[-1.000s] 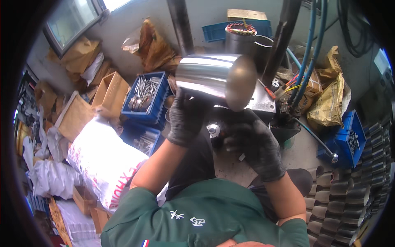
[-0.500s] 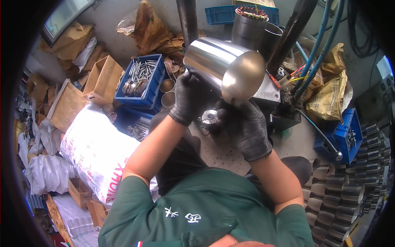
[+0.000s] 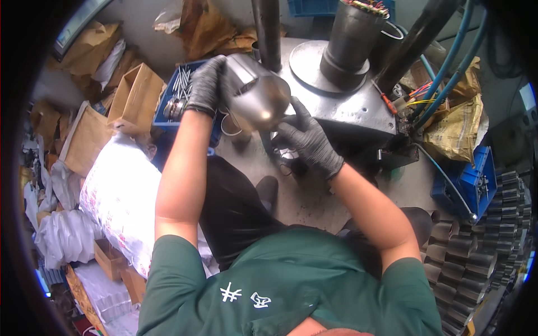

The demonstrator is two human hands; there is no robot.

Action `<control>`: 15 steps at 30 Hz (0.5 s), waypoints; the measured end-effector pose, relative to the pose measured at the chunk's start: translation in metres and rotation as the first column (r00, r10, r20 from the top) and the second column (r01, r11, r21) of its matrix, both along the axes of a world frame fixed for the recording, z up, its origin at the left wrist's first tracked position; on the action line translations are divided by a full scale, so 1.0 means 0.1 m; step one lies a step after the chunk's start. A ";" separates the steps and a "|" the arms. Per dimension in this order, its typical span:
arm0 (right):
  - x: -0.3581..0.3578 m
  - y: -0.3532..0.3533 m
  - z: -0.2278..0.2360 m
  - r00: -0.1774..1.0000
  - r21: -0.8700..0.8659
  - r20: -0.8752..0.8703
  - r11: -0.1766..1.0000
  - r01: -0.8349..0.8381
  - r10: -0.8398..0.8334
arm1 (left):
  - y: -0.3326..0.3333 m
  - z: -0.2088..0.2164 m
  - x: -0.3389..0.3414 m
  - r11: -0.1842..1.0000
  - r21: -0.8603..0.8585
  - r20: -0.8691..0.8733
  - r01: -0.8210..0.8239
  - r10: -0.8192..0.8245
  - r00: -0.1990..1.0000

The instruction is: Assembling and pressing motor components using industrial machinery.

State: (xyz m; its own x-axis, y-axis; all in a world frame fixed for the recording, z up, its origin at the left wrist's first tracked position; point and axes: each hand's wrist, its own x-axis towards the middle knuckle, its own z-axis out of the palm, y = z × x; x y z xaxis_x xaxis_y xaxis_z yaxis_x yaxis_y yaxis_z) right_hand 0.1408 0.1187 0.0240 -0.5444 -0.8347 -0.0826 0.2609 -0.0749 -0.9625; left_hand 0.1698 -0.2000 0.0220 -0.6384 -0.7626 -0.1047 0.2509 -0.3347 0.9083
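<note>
A shiny silver metal cylinder [image 3: 259, 99] is held up tilted in front of me, over the front left of a metal machine base. My left hand [image 3: 206, 87], in a dark grey glove, is closed round its far left side. At its lower right edge, my right hand [image 3: 311, 141], gloved alike, grips with the thumb and fingers. The fingertips of both hands are partly hidden by the cylinder. Beyond it, a dark cylinder [image 3: 350, 42] with coloured wires at its top stands on a round plate [image 3: 308, 64] on the machine base [image 3: 358, 109].
Dark posts [image 3: 267, 36] rise from the base, with blue hoses [image 3: 468, 61] at right. A red-handled screwdriver [image 3: 388, 105] lies on the base's edge. A blue crate [image 3: 168, 115] of metal rods and a white sack [image 3: 120, 196] are at left. Stacked metal parts [image 3: 457, 252] stand at right.
The metal cylinder has moved left and toward me with both hands, and its tilt has changed. My view has shifted, so the base and its round plate now show.
</note>
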 end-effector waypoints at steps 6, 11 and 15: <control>-0.41 0.19 -1.21 0.625 0.413 -0.599 0.862 -0.294 0.500 | -0.98 -0.44 0.39 0.906 -0.328 0.095 -0.269 0.315 0.944; -0.86 0.55 -2.67 0.572 0.779 -0.440 0.611 -0.141 0.693 | -0.65 -0.45 0.25 0.155 -0.981 0.186 0.118 0.563 0.805; -0.79 0.36 -2.88 0.272 0.837 -0.530 0.547 0.016 0.803 | 0.07 0.14 0.24 0.837 -0.511 0.253 -0.195 0.363 0.897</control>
State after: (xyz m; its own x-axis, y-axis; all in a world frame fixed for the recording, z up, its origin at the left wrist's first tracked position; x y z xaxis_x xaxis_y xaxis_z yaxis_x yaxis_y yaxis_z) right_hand 0.0618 0.1548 -0.2642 -0.2408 -0.8744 -0.4212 -0.8563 0.3957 -0.3320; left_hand 0.1935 -0.1930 0.0357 -0.3823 -0.9130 0.1425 -0.0705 0.1825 0.9807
